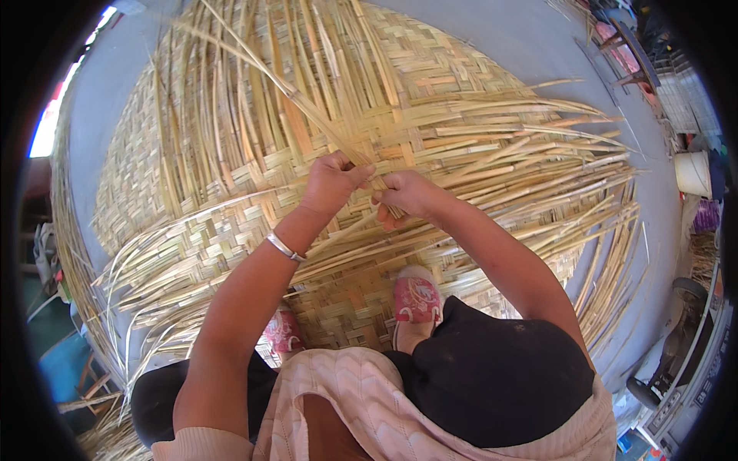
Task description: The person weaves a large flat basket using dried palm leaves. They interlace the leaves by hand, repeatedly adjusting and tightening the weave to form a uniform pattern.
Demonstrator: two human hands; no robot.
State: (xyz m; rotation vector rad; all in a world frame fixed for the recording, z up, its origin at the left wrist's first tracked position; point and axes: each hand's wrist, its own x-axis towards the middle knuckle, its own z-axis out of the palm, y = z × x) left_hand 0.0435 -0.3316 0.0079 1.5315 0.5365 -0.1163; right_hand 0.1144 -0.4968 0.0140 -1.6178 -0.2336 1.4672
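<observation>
A long flattened reed strip (311, 114) runs slantwise from the far left down to my hands. My left hand (335, 180), with a silver bangle on its wrist, pinches it near its lower end. Close beside it, my right hand (412, 194) has its fingers closed on the end of the same strip. Both hands are held above a large woven reed mat (450, 73). Unwoven reed ends (530, 150) fan out to the right beneath my right forearm, and more upright reeds (280, 77) stretch away at the far side.
My feet in red patterned slippers (417, 298) stand on the mat's near part. Grey floor (530, 34) surrounds it. At the right are a white bucket (693, 174), a wheeled vehicle (676, 338) and a low wooden stool (626, 50). A bundle of loose reeds (65, 223) lies along the left.
</observation>
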